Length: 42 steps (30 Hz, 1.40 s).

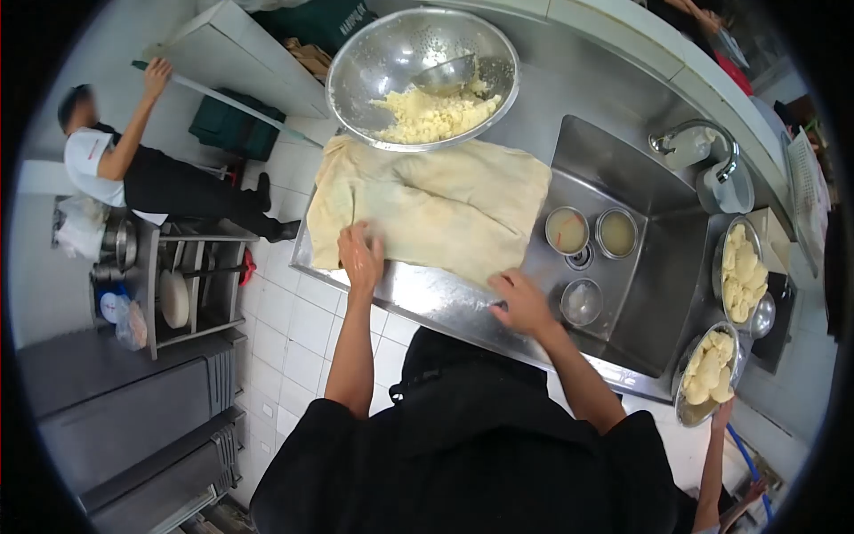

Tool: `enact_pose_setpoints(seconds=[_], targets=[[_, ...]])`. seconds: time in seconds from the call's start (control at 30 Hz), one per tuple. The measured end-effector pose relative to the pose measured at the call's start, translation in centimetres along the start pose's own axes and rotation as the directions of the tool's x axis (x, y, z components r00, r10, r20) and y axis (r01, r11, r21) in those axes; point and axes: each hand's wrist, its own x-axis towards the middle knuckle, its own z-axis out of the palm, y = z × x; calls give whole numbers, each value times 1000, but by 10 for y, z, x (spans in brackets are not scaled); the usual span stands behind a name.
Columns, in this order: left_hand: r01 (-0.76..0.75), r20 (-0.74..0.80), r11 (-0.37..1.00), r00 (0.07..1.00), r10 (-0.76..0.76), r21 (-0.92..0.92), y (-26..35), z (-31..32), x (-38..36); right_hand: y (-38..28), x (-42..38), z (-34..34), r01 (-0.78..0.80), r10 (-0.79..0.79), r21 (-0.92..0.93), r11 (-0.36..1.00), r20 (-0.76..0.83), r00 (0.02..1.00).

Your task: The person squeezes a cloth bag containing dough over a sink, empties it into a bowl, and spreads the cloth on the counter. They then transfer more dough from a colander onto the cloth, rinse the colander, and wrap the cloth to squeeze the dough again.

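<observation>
A damp, cream-coloured cloth (445,205) lies spread and wrinkled over the metal counter in front of me. On its near left edge rests my left hand (360,258), its fingers apart and slightly bent. My right hand (523,305) is at the near right corner of the cloth, thumb and fingers spread, holding nothing. Beyond the cloth stands a large steel bowl (356,93), tilted towards me. Crumbly pale-yellow food (436,117) fills its lower part, with a metal scoop (445,76) lying in it.
A sink (658,294) on the right holds several small containers, below a curved tap (734,142). Two bowls of pale-yellow pieces (743,271) (709,369) stand beyond it; another person's hand (722,414) touches the nearer one. At left, a person (178,178) holds a long pole (236,105).
</observation>
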Motion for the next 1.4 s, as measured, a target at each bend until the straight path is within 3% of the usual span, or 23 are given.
enact_pose_setpoints(seconds=[0.13,0.2,0.23,0.3,0.33,0.4,0.47,0.53,0.57,0.6,0.63,0.67,0.7,0.77,0.9,1.0,1.07,1.13,1.2,1.23,1.3,1.37,1.4], targets=[[-142,106,961,987,119,236,-12,-21,-32,-10,-14,54,-174,144,-128,976,-215,966],[-158,262,962,960,96,224,-23,-42,-37,-12,-23,55,-226,234,-182,957,24,972],[-180,317,956,943,101,230,-31,-50,-43,-16,-26,49,-233,242,-191,954,27,970],[-190,348,961,931,112,199,-39,-64,-55,-31,-38,32,-136,155,-80,987,317,936],[-196,372,964,921,118,180,-41,-70,-58,-31,-41,28,-138,159,-86,987,323,933],[-235,367,943,920,137,237,-30,-83,-47,-29,-38,23,-273,235,7,962,486,842],[-143,533,955,846,-18,261,-10,-95,-22,-37,7,-17,-279,193,38,960,633,750],[-16,414,1000,910,21,-17,-24,-76,24,-43,69,-62,-423,329,108,900,470,819],[88,345,977,938,-16,-194,-21,-68,59,-45,105,-81,-395,361,154,906,209,909],[234,328,873,940,-91,-428,-7,-69,99,-23,140,-89,-226,248,152,962,-153,957],[346,330,693,930,-163,-633,8,-72,138,-32,188,-115,-327,405,320,889,-217,888],[421,352,516,907,-232,-745,18,-61,171,-46,231,-133,-261,452,517,815,-287,845],[467,387,313,876,-286,-827,29,-53,198,-40,269,-136,-296,520,551,780,-309,796],[568,512,220,817,-266,-793,64,-62,232,-2,336,-129,-406,645,594,694,-263,718],[305,260,155,931,-257,-940,60,-2,263,7,398,-100,-482,720,674,560,-109,685],[204,143,204,950,-278,-957,61,4,242,3,426,-105,-592,738,510,623,-134,661],[-26,-111,476,982,-151,-879,72,3,223,21,428,-115,-589,654,287,756,-385,652],[8,-80,428,979,-186,-904,87,1,209,44,421,-112,-634,745,397,663,-274,608],[-81,-152,494,983,-106,-866,98,-2,210,28,406,-132,-648,650,51,760,-38,759],[7,-90,493,981,-173,-870,108,-15,208,24,399,-137,-651,653,49,758,-39,757],[93,-3,372,968,-250,-924,100,-5,215,15,389,-146,-406,210,-514,756,-396,894],[193,142,126,932,-333,-973,101,-8,213,1,382,-166,-356,151,-560,748,-378,913],[194,142,130,933,-330,-972,99,-7,210,-5,378,-170,-305,94,-604,736,-354,930]])
